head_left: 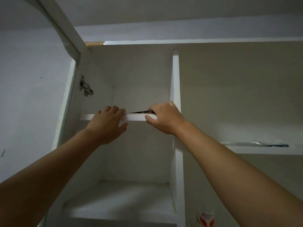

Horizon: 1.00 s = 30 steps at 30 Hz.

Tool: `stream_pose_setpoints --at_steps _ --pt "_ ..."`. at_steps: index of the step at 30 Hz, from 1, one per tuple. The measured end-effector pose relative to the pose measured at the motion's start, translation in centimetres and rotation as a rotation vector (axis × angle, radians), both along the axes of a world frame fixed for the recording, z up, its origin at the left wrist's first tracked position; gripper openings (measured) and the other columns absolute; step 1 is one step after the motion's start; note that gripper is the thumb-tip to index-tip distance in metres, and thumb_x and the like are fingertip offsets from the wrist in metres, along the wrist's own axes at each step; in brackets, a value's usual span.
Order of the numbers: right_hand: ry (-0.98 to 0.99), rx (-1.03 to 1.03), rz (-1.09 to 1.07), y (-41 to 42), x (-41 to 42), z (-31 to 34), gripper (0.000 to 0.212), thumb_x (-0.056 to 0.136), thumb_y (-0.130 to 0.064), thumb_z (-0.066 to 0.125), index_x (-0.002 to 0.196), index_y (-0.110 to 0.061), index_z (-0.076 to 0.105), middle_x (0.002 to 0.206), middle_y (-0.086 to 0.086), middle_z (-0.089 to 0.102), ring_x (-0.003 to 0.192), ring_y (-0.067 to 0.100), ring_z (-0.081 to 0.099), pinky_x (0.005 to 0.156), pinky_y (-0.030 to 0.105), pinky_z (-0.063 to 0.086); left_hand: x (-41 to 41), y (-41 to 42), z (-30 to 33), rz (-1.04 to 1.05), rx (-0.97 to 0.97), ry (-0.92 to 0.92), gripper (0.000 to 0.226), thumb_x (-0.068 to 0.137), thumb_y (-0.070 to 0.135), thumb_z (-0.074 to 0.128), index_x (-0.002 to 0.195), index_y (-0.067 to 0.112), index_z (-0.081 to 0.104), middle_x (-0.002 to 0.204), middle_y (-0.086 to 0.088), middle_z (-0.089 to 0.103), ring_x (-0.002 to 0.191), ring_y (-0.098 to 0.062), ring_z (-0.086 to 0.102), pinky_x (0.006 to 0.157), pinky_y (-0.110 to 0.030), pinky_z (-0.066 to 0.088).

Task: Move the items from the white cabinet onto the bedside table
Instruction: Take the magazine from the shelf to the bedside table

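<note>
On upper cabinet shelf, thin flat item is pinched by right hand; left hand is pressed flat, fingers over edge. Lifting out needed next.

No legible text or labels.

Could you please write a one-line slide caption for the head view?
Both hands, left and right, reach a thin dark flat item on the white cabinet's upper shelf.
</note>
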State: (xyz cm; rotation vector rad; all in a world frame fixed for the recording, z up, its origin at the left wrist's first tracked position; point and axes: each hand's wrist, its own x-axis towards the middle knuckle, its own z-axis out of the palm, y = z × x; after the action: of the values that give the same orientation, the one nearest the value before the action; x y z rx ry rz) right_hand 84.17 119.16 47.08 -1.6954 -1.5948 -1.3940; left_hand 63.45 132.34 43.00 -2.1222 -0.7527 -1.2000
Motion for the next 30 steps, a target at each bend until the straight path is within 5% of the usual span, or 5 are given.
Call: stream_pose_setpoints --at_steps 2,6,20,26,30 --pt "-0.035 0.049 -0.02 0.6 0.4 -0.4 0.047 0.092 -0.06 0.034 0.081 -0.023 0.062 0.078 -0.005 0.065 0.074 0.023 0.059 0.088 0.043 0.041 0.7 1.0 -0.3 -0.015 0.031 -0.021 0.051 0.096 0.056 0.041 0.135 0.023 0.046 0.127 -0.004 0.058 0.114 -0.028 0.053 0.095 -0.046 0.046" --pt "-0.091 0.1 -0.04 1.3 0.9 -0.6 0.045 0.094 -0.057 0.034 0.071 -0.023 0.053 0.068 -0.005 0.058 0.063 0.023 0.053 0.081 0.043 0.041 1.9 2.3 -1.0 -0.042 0.123 -0.131 0.045 0.097 0.055 0.031 0.117 0.021 0.053 0.106 -0.005 0.058 0.094 -0.029 0.054 0.085 -0.047 0.045" --pt "0.036 0.169 0.104 1.4 0.8 -2.3 0.032 0.098 -0.048 0.044 0.086 -0.022 0.057 0.086 -0.006 0.061 0.082 0.021 0.053 0.081 0.043 0.043 1.9 1.8 -1.5 -0.09 0.114 -0.22 0.039 0.097 0.048 0.046 0.118 0.017 0.057 0.108 -0.009 0.062 0.095 -0.034 0.057 0.089 -0.048 0.045" --pt "0.052 0.179 0.175 0.4 0.8 -2.5 0.024 0.096 -0.044 0.051 0.09 -0.021 0.057 0.09 -0.006 0.059 0.086 0.02 0.05 0.082 0.043 0.044 1.2 0.4 -1.6 -0.027 0.223 -0.273 0.016 0.094 0.027 0.061 0.096 0.011 0.057 0.091 -0.013 0.058 0.079 -0.037 0.054 0.06 -0.04 0.035" --pt "0.029 0.207 0.191 -0.3 -0.1 -3.0 0.028 0.095 -0.049 0.047 0.087 -0.023 0.055 0.087 -0.008 0.055 0.085 0.017 0.048 0.079 0.041 0.043 0.8 0.2 -2.2 -0.002 0.256 -0.317 0.013 0.092 0.017 0.067 0.094 0.013 0.055 0.089 -0.012 0.055 0.077 -0.036 0.052 0.058 -0.038 0.029"
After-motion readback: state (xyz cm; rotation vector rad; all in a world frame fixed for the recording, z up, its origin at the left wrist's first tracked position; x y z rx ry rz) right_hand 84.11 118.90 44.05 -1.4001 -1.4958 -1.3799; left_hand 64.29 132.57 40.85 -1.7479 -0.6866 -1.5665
